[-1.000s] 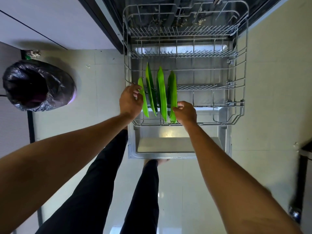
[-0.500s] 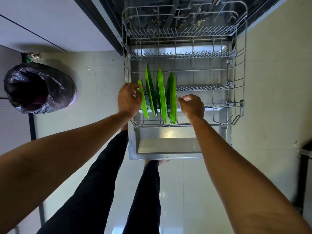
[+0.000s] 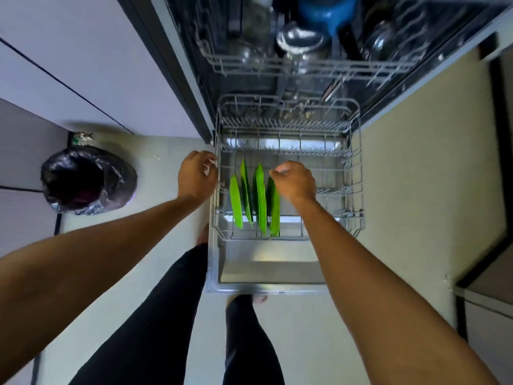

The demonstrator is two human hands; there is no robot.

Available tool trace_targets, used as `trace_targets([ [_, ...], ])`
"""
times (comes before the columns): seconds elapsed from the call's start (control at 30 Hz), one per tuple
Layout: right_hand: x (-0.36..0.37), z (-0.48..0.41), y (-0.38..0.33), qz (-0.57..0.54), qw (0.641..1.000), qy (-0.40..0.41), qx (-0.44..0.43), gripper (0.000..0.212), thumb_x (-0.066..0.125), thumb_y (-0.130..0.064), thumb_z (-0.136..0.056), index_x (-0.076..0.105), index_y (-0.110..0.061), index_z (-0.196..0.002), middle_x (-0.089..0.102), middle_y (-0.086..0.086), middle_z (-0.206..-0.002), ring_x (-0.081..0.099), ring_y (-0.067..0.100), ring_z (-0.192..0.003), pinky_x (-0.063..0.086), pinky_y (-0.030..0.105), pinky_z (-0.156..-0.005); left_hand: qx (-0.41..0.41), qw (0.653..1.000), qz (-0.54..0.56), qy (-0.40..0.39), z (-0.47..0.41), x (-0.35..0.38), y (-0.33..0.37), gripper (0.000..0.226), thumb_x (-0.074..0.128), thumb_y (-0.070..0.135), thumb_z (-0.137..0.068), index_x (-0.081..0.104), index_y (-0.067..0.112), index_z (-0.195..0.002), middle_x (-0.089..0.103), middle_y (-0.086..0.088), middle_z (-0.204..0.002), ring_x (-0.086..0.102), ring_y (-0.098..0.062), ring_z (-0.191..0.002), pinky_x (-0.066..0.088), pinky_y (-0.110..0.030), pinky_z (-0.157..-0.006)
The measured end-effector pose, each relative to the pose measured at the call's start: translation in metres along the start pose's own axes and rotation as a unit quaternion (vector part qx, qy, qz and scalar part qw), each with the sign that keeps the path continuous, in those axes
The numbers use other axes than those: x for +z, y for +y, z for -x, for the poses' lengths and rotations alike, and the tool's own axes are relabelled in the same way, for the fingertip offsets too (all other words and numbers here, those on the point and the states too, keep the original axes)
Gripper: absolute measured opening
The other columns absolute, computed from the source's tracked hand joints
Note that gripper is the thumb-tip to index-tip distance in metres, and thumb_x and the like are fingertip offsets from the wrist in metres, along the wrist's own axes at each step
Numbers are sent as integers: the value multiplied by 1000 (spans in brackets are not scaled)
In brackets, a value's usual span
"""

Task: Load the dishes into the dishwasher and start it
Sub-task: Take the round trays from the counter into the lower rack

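Several green plates (image 3: 261, 195) stand on edge in the left half of the pulled-out lower rack (image 3: 356, 173), which sits over the open dishwasher door (image 3: 266, 270). My left hand (image 3: 195, 176) is just outside the rack's left rim, fingers curled, with nothing visible in it. My right hand (image 3: 295, 180) hovers over the rightmost plate, fingers curled and holding nothing. It hides that plate's top edge.
The upper rack (image 3: 305, 65) inside the machine holds glasses and a blue item. A bin lined with a black bag (image 3: 88, 182) stands on the floor to the left. My legs and feet are at the door's front edge. A dark cabinet edge is at the right.
My left hand let go of the leftmost plate and moved out to the rack's left rim. My right hand rose off the rightmost plate. The view tilted up, showing the upper rack.
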State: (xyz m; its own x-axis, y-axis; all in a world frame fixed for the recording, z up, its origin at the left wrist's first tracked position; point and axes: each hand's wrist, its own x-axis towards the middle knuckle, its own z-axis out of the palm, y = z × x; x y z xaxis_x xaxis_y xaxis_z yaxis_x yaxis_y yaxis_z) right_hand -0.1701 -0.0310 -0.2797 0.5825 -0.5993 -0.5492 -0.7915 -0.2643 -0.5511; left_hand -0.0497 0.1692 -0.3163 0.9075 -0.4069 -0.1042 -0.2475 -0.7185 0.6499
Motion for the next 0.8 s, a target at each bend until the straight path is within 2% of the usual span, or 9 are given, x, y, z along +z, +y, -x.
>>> trace_targets([
  [0.13,-31,16,-79,56,993,-9,-99,23,63,-41,-90,73,-29,-107,74,-3,-111,66,24,-105,53,32,-89,27,998,19,62,-21,-74,27,20,58,9,-87,69,18,-101,59,3,-92,55,-15,-83,39,-26,-73],
  [0.23,-46,24,-148,78,981,17,-178,18,62,-40,-87,74,-31,-98,75,-4,-99,69,25,-96,56,37,-84,44,989,46,131,-45,-134,38,19,58,10,-86,68,18,-100,56,6,-90,57,-16,-82,45,-31,-75],
  [0.3,-52,38,-206,85,966,32,-244,17,61,-41,-87,72,-31,-96,75,-4,-95,69,25,-92,57,37,-80,68,981,44,175,-61,-183,40,19,59,11,-86,67,18,-101,57,5,-93,57,-17,-85,45,-30,-77],
  [0.4,-58,55,-281,108,931,57,-343,17,61,-36,-90,73,-28,-97,74,-5,-93,67,22,-90,56,36,-79,116,972,-5,205,-91,-245,43,20,61,13,-87,68,16,-106,61,-3,-100,56,-24,-94,36,-26,-85],
  [0.5,-49,64,-354,122,899,62,-415,18,58,-34,-91,72,-27,-99,73,-5,-91,66,22,-86,56,38,-80,122,963,-45,237,-119,-309,41,24,62,21,-88,67,17,-111,61,-4,-109,54,-26,-102,34,-29,-87],
  [0.63,-26,51,-431,128,877,46,-460,21,62,-28,-91,71,-22,-109,73,0,-101,66,21,-93,53,33,-84,92,963,-93,236,-168,-372,22,31,66,31,-86,64,23,-117,59,0,-117,49,-25,-113,33,-34,-86],
  [0.7,-8,31,-473,132,875,45,-464,25,64,-28,-91,70,-19,-113,71,3,-107,64,23,-98,52,35,-88,54,964,-102,239,-203,-406,1,34,67,34,-85,64,24,-118,58,0,-120,48,-25,-117,35,-38,-89],
  [0.8,23,-4,-521,137,880,45,-453,27,66,-29,-90,69,-19,-115,67,2,-113,59,23,-106,44,31,-91,19,965,-117,236,-249,-443,-31,39,66,37,-84,64,22,-120,59,-3,-117,51,-27,-116,39,-42,-94],
])
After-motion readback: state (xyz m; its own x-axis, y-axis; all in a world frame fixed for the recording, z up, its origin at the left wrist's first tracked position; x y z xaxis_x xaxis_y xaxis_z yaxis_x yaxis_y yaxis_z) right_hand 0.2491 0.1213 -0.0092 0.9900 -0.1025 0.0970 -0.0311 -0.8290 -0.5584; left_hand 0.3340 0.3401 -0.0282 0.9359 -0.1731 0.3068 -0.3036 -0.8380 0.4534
